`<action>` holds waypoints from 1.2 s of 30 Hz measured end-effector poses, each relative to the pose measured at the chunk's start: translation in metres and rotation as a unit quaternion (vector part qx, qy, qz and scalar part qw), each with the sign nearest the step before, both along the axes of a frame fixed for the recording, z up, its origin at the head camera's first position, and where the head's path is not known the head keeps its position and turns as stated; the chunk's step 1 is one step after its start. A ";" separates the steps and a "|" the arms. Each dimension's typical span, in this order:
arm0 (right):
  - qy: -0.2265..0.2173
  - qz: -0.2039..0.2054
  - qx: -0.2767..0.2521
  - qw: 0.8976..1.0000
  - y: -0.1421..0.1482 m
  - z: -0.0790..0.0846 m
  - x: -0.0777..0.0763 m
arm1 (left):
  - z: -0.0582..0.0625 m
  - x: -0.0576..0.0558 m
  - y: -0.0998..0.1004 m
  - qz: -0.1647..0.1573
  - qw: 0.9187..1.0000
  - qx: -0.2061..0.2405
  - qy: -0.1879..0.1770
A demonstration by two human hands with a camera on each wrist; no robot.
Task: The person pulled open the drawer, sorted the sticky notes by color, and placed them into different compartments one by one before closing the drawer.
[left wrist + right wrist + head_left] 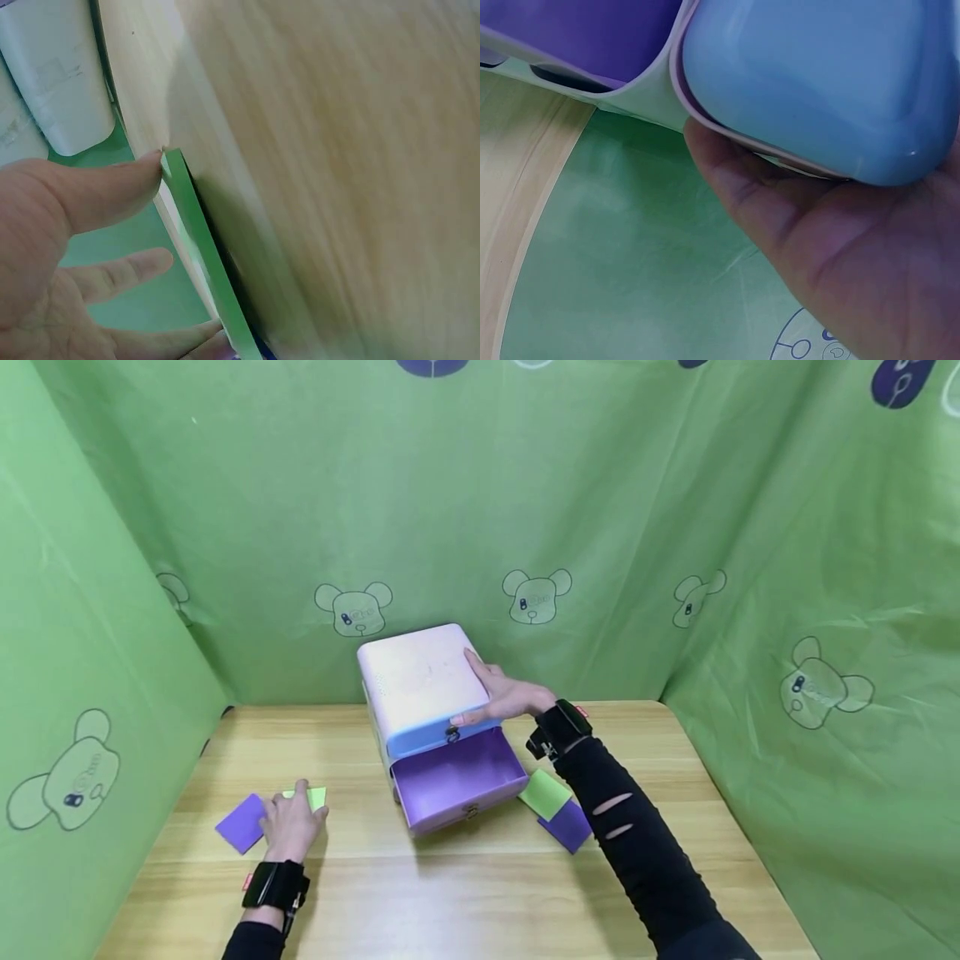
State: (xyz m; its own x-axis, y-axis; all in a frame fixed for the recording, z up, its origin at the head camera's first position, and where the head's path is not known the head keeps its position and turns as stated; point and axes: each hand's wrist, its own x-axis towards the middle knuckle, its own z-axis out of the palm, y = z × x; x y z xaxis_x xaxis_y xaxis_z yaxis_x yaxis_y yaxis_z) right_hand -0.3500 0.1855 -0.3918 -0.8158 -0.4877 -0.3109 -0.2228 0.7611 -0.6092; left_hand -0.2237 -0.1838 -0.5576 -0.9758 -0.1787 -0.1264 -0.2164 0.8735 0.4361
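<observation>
A two-drawer storage box (423,677) with a pale top sits on the table. Its blue upper drawer (431,735) is closed, and the purple lower drawer (461,781) is pulled out. My right hand (510,696) grips the box's upper right corner, thumb on the blue front by the latch (452,734), fingers along the top edge. On the left, my left hand (291,822) holds a thin green note pad (202,251) by its edges between thumb and fingers. A purple note pad (242,824) lies beside that hand.
Right of the open drawer lie another green note pad (545,794) and a purple one (567,827), overlapping. Green cloth (442,527) with printed bear heads encloses the wooden table (360,902) at the back and both sides.
</observation>
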 end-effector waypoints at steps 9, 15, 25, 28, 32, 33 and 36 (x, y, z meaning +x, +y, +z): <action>-0.002 -0.004 -0.003 1.000 0.002 -0.001 0.000 | -0.001 0.002 -0.003 0.000 1.000 -0.006 0.027; 0.003 -0.009 0.000 1.000 0.004 -0.002 0.001 | 0.000 0.002 -0.003 0.001 0.999 0.004 0.040; 0.000 -0.004 -0.002 1.000 0.000 -0.003 0.002 | 0.002 0.013 -0.003 0.002 0.998 0.016 0.057; -0.001 -0.006 -0.004 1.000 0.001 -0.002 0.003 | 0.001 0.013 -0.004 -0.001 0.996 0.005 0.088; 0.001 -0.003 -0.005 1.000 0.001 0.001 0.003 | 0.003 0.015 -0.006 0.001 0.992 0.020 0.122; 0.002 -0.002 -0.006 1.000 0.001 0.001 0.003 | 0.003 0.016 -0.006 0.003 0.992 0.028 0.124; 0.003 -0.002 -0.007 1.000 0.001 0.002 0.003 | 0.006 0.016 -0.007 0.010 0.992 0.048 0.118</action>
State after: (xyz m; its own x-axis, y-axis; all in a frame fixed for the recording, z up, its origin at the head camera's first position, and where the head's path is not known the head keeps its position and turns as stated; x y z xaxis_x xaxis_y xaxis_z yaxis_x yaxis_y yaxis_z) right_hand -0.3472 0.1864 -0.3893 -0.8196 -0.4887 -0.2992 -0.2240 0.7539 -0.6176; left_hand -0.2075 -0.1904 -0.5518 -0.9767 -0.1961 0.0876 -0.1149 0.8219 0.5579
